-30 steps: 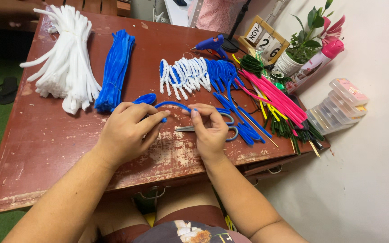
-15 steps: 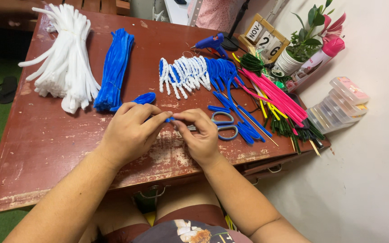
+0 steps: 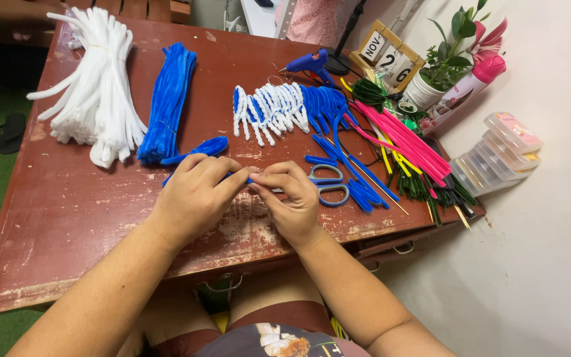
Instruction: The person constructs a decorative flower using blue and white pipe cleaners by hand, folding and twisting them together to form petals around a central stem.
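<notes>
Both hands meet over the near middle of the table (image 3: 67,218). Left hand (image 3: 196,192) and right hand (image 3: 292,198) each pinch a blue pipe cleaner (image 3: 209,147) between fingertips; its looped end lies just beyond the left hand. Done, by the look: row of bent white and blue pieces (image 3: 285,106). Left: uncut white bundle (image 3: 97,86) and blue bundle (image 3: 170,99). Scissors (image 3: 330,185) idle beside the right hand.

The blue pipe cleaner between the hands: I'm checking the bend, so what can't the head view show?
- Blue pipe cleaner: its middle is hidden under the left hand; only a tip shows at the fingertips.
- Right hand: its grip is hidden by curled fingers.
- Scissors: blades are behind the right hand.
- Plastic boxes: contents too small to tell.
</notes>
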